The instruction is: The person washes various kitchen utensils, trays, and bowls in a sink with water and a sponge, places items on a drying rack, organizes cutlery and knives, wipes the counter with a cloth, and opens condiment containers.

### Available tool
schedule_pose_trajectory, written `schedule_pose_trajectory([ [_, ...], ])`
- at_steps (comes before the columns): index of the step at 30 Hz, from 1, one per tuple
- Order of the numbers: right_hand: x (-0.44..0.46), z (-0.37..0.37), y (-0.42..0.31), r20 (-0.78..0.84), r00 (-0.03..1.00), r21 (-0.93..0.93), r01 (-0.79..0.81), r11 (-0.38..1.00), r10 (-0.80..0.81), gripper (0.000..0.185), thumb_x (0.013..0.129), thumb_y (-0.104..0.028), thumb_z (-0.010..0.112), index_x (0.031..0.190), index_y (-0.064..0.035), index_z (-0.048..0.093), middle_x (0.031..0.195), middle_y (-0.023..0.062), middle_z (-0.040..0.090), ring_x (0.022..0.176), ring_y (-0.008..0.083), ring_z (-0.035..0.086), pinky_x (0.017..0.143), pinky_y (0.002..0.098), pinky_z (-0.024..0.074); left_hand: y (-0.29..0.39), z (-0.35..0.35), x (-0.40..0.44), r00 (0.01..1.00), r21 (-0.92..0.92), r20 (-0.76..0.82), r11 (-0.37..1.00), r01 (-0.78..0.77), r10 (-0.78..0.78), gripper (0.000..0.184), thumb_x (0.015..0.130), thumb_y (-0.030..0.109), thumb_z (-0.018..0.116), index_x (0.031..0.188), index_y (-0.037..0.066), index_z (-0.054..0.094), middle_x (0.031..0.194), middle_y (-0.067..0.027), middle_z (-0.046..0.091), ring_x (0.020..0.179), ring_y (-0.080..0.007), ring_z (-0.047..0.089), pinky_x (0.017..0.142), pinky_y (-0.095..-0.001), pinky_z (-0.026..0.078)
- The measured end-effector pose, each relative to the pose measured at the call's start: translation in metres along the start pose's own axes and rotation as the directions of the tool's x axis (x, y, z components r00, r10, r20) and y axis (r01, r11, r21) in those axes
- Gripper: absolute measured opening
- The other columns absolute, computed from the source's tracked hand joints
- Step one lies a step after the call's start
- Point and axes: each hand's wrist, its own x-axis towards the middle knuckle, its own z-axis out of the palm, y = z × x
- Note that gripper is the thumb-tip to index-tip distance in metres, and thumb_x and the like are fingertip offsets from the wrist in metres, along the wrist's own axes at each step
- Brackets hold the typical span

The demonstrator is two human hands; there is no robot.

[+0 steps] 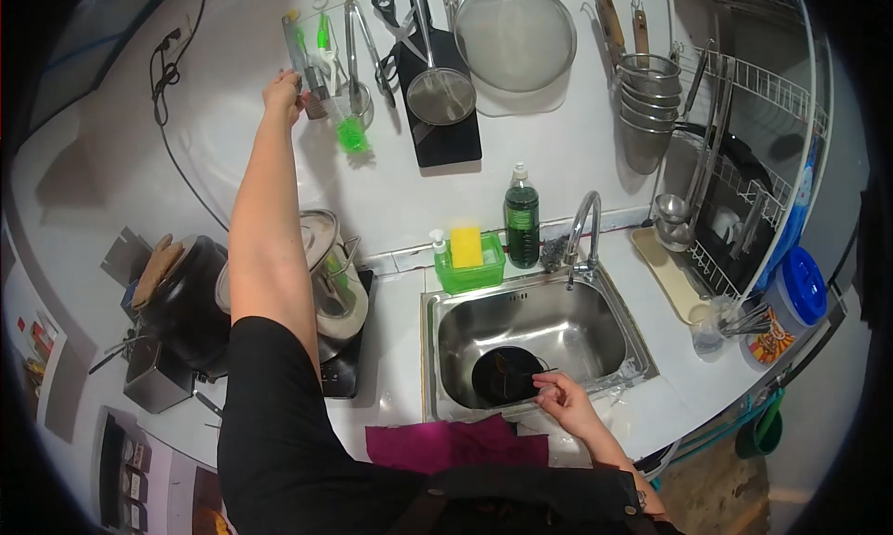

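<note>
My left hand (282, 98) is raised to the wall at the upper left, fingers curled beside a hanging flat dark tool (313, 96). What the fingers hold, if anything, I cannot make out. A green-bristled brush (352, 133) and metal tongs (353, 46) hang just right of it. At the sink's front edge my right hand (566, 405) is closed in a pinch on a thin dark stick (547, 371). Below and left of those fingers, a round black bowl or pan (493, 377) sits in the steel sink (595, 349).
Behind the sink are a tap (586, 233), a green soap bottle (523, 219) and a green caddy (470, 276) with a yellow sponge (467, 247). A purple cloth (446, 444) lies in front. Left stands a lidded pot (346, 316); right, a wire rack (777, 93).
</note>
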Motion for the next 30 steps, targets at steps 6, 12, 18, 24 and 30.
schedule_pose_trajectory([
  [6,-0.004,0.001,-0.008,-0.038,0.999,-0.037,-0.026,0.999,0.025,0.032,0.076,0.002,0.057,0.106,-0.0046,0.053,0.093,0.0039,0.049,0.068,0.0045,0.049,0.063,0.0178,0.0398,-0.021,-0.005,0.004,0.992,0.017,0.123,1.0,0.005,-0.007,0.024,0.078,0.01,0.055,0.102,0.009,0.053,0.083,-0.0032,0.05,0.061,-0.013,0.047,0.043,-0.0214,0.042],
  [12,-0.013,-0.003,-0.004,-0.07,0.997,-0.039,-0.028,0.999,0.026,0.029,0.076,0.001,0.057,0.104,-0.0049,0.054,0.09,0.0023,0.047,0.067,0.0041,0.048,0.062,0.0173,0.0391,-0.016,-0.003,-0.008,0.994,-0.064,0.106,0.998,-0.025,0.031,0.027,0.079,0.008,0.053,0.106,0.007,0.052,0.085,-0.0052,0.05,0.058,-0.0136,0.047,0.04,-0.0205,0.042],
  [18,-0.021,-0.007,0.002,-0.1,0.994,-0.049,-0.044,0.998,0.039,0.027,0.076,0.0,0.057,0.103,-0.0051,0.055,0.083,-0.0003,0.044,0.06,0.0042,0.042,0.059,0.0178,0.0369,-0.016,-0.011,-0.003,0.994,-0.031,0.107,0.999,0.014,-0.01,0.025,0.079,0.01,0.053,0.104,0.006,0.052,0.09,-0.0061,0.049,0.054,-0.0149,0.047,0.039,-0.0206,0.042],
  [24,-0.027,-0.012,0.016,-0.135,0.991,-0.088,-0.033,0.996,0.021,0.026,0.076,-0.002,0.058,0.101,-0.0043,0.056,0.068,-0.0028,0.039,0.059,0.0048,0.038,0.062,0.021,0.037,-0.05,-0.022,0.03,0.984,0.119,0.177,0.993,-0.002,-0.019,0.022,0.083,0.02,0.051,0.103,0.01,0.051,0.09,-0.0066,0.049,0.067,-0.0192,0.051,0.045,-0.0256,0.044],
  [30,-0.034,-0.016,0.006,-0.15,0.978,-0.116,-0.165,0.979,0.147,0.024,0.079,-0.001,0.052,0.103,-0.0014,0.053,0.071,-0.0024,0.05,0.067,0.0032,0.047,0.07,0.0198,0.0409,-0.056,-0.036,0.04,0.974,0.427,0.143,0.899,0.099,-0.175,0.038,0.085,0.021,0.045,0.122,0.019,0.039,0.104,-0.0038,0.047,0.096,-0.0205,0.047,0.082,-0.048,0.04],
])
